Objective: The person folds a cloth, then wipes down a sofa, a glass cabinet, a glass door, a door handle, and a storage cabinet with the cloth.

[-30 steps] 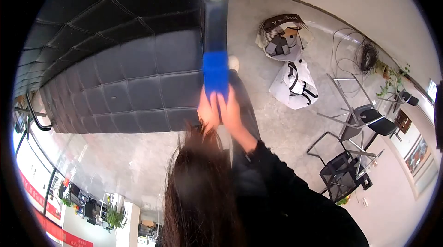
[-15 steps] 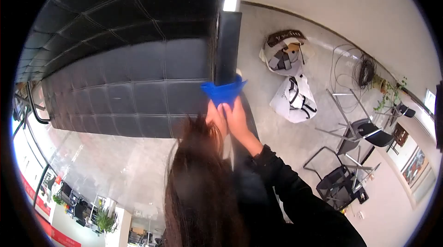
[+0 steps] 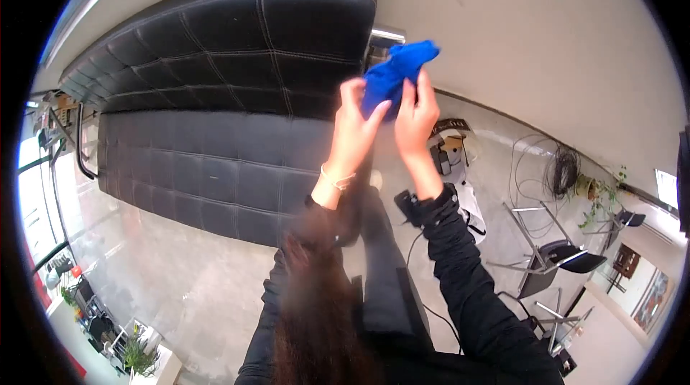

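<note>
A crumpled blue cloth (image 3: 392,77) is gripped between my two hands, in front of the metal armrest end of a black quilted sofa (image 3: 215,162). My left hand (image 3: 356,122) has its fingers and thumb closed on the cloth's left side. On the right side, my right hand (image 3: 417,119) pinches it with the fingers pointing up. The bunched cloth hides part of the metal frame (image 3: 387,36) and some of my fingertips. Long hair hangs over the lower middle of the view.
Right of the sofa, a white bag (image 3: 471,205) stands on the grey floor by other bagged items. Coiled black cable (image 3: 564,173) lies along the wall near a potted plant (image 3: 588,187). Folding chairs (image 3: 568,255) stand at the right.
Both hands have risen with the blue cloth from the front of the sofa's armrest toward its back end. The cloth is now bunched up, and the view has shifted.
</note>
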A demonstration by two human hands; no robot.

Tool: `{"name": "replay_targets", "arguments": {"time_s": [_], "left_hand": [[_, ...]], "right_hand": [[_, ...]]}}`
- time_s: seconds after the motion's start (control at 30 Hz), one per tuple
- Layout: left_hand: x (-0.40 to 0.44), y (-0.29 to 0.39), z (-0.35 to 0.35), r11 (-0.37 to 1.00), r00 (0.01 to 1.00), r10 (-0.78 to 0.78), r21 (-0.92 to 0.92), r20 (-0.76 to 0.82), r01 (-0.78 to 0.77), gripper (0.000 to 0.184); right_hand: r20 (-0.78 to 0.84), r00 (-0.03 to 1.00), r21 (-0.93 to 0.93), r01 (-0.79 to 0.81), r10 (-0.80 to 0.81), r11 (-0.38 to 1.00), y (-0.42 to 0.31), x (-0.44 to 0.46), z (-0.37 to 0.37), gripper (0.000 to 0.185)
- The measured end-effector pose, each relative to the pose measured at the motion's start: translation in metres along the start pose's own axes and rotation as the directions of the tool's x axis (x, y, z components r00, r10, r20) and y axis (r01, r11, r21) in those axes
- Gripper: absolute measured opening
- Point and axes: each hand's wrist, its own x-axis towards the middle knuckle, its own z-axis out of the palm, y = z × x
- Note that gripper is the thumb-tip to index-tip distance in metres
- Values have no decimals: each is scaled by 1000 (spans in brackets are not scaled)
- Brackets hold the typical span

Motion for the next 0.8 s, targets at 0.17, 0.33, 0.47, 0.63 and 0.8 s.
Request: {"name": "replay_targets", "arguments": {"time_s": [0.17,0.33,0.47,0.63,0.8], "left_hand": [[79,69,-16,942,939,327,109,-107,-316,38],[116,27,-53,891,952,258,423,-166,-168,28],[111,-14,-93,849,957,285,481,-64,-220,26],[123,-41,-164,836,959,262,523,-112,-167,22],[156,-65,-270,764,912,311,641,-269,-71,22]], "right_hand": [[-59,864,-46,498,-500,866,-50,117,46,37],[398,606,-279,795,-688,539,-29,152,126,41],[421,607,-293,794,-674,532,-43,126,144,52],[546,533,-325,846,-646,423,-79,107,207,62],[506,417,-226,909,-755,351,-132,101,328,60]]}}
